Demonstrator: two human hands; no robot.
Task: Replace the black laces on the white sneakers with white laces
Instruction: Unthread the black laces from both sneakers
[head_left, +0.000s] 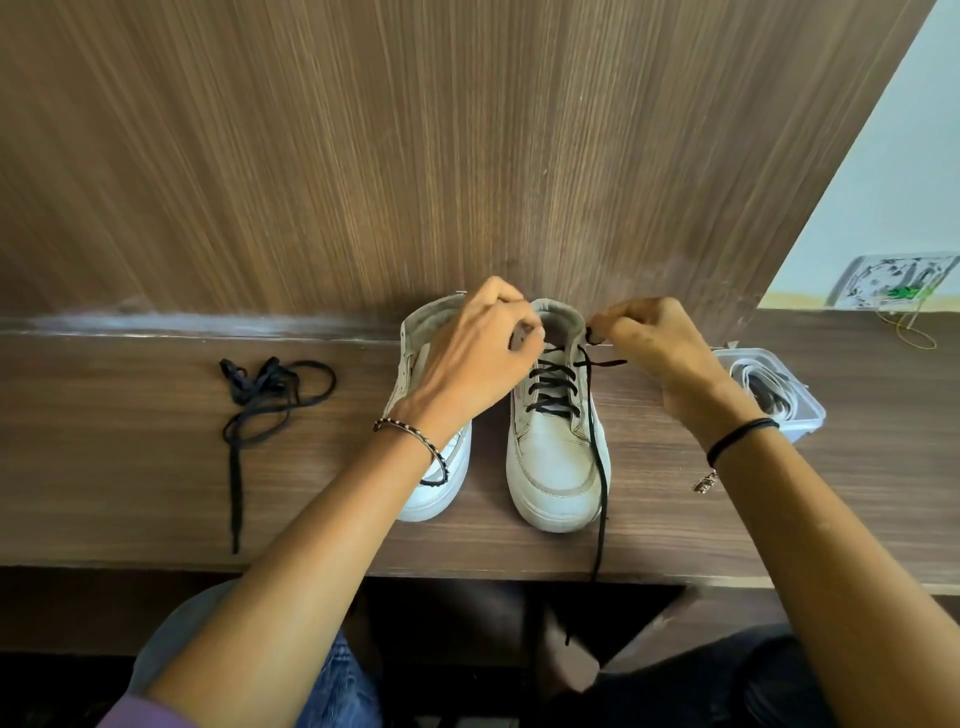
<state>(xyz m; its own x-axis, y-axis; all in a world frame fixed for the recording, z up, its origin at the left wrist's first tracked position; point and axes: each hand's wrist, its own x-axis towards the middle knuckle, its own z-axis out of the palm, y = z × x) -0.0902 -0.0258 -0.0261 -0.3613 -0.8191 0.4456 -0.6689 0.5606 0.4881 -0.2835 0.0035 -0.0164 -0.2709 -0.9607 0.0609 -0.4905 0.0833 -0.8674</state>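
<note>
Step in hand: unlacing second sneaker. Your right hand (649, 348) pinches black lace (550, 387) at top eyelet of right sneaker (556, 467); loose end trails from pinch down over toe, past desk (130, 493) edge. Your left hand (478, 358) curls at collar on opposite side, fingers closed; held lace not visible, cannot tell. Left sneaker (431, 493) beneath left wrist looks laceless; removed lace (260, 400) well left. White laces (774, 395) in clear tub (810, 415) just right of pinching hand. Next, judged: pull lace free of top eyelets, work down crossings.
</note>
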